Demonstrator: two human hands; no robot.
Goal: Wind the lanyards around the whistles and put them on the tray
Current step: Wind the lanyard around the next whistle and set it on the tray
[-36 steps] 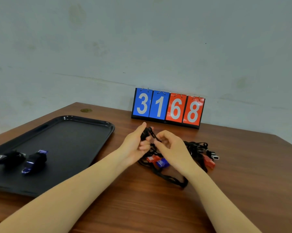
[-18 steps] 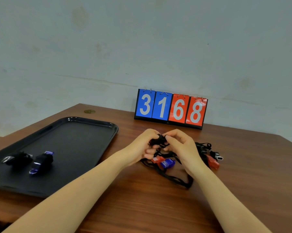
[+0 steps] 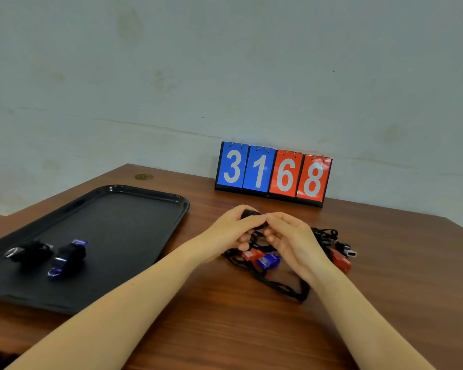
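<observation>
Both hands are now drawn closer together than 1 second ago, and the dark bundle between them, earlier seen with a loose strand, is now almost wholly covered by fingers. The left hand [image 3: 231, 231] is curled round a black wrapped whistle [image 3: 251, 216], held above the wooden table [image 3: 385, 276]. The right hand [image 3: 291, 239] is closed on the same whistle from the other side, thumb and fingers pinching at its wrapping. Whether any lanyard end is loose cannot be told, since it is hidden by the fingers.

Below the hands, a tangle of black lanyards [image 3: 283, 287] is spread on the table. A red whistle [image 3: 250, 255] and a blue whistle [image 3: 267, 261] are lying in it, touching each other. To the right of the right wrist, another red whistle [image 3: 341, 260] and a black whistle with a pale mouthpiece [image 3: 349, 252] are seen in the same tangle.

On the left, a black tray [image 3: 145, 198] is set on the table. 2 wound whistles are lying in its near part, just beside each other: a black one [image 3: 30, 252] and a blue one wrapped in black cord [image 3: 69, 257].

At the back, a flip scoreboard [image 3: 273, 172] is stood against the wall, showing 3 and 1 on blue cards, 6 and 8 on red.
</observation>
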